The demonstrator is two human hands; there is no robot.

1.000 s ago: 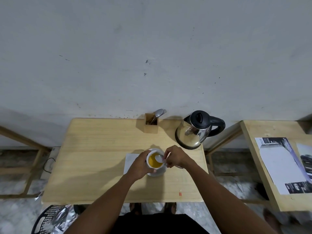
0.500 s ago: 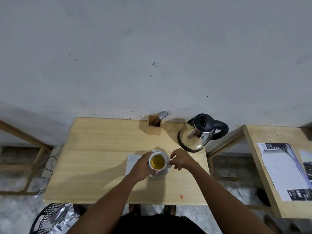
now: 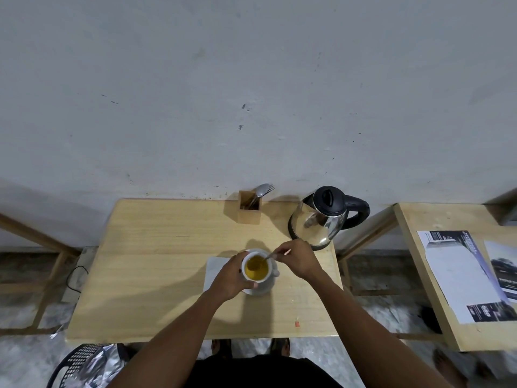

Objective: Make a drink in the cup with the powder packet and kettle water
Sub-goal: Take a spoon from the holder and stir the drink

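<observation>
A white cup (image 3: 269, 269) holding yellow-orange liquid stands on a white saucer (image 3: 261, 290) near the middle of the wooden table (image 3: 156, 270). My left hand (image 3: 228, 277) wraps the cup's left side. My right hand (image 3: 298, 259) pinches a thin spoon (image 3: 269, 257) whose bowl is dipped in the liquid. The steel kettle (image 3: 319, 218) with a black lid and handle stands at the table's back right, just beyond my right hand. I see no powder packet that I can identify.
A wooden holder (image 3: 249, 208) with a spoon and fork stands at the back edge by the wall. A white napkin (image 3: 214, 271) lies under my left hand. A second table (image 3: 419, 264) with printed papers (image 3: 461, 275) is on the right. A black basket (image 3: 78, 365) sits on the floor.
The spoon, held above the cup's rim a second ago, is now dipped into the liquid and has shifted within it. My left hand keeps its hold on the cup.
</observation>
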